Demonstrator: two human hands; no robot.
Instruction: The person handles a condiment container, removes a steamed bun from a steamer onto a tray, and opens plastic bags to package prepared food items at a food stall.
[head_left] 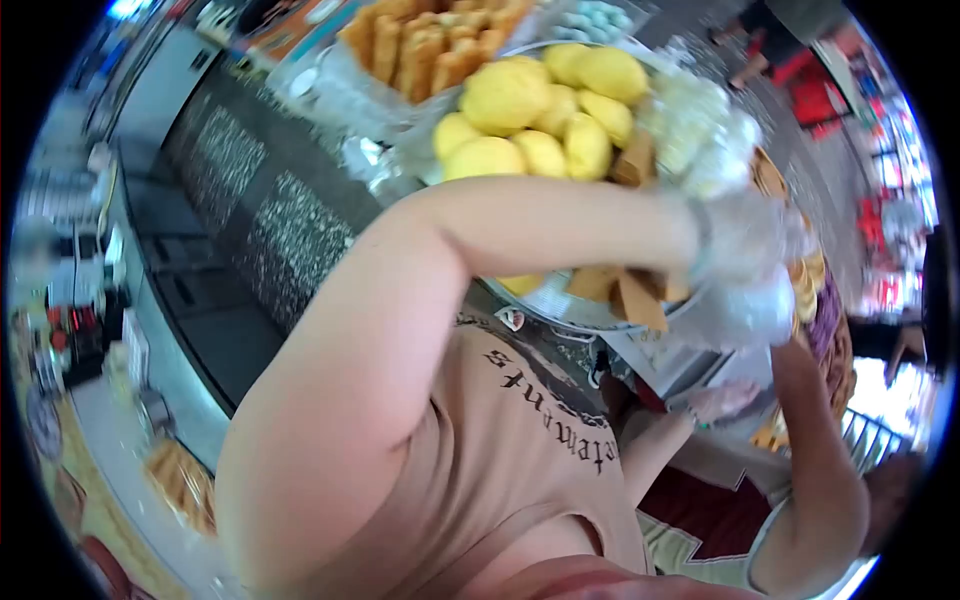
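My left arm crosses the view above a round tray [565, 318]. My left hand [745, 235], in a clear plastic glove, is beyond the tray's right side. Motion blur smears its fingers. Right below it is a pale translucent plastic bag [748, 308]; whether my hand grips it I cannot make out. Another person's forearm [805, 385] reaches up to this bag, their hand hidden. My right hand [725, 400], also looking gloved, is lower, with fingers stretched out near a pale surface. Yellow rounded buns or fruit [507, 95] and brown wedge-shaped pieces [637, 302] lie on the tray.
Golden fried sticks [420, 50] stand in a plastic-lined container behind the tray. Clear bags with pale food [700, 130] sit at its right. Purple food [825, 320] lies in a basket at the far right. A counter [200, 330] runs along the left. Another person stands close at lower right.
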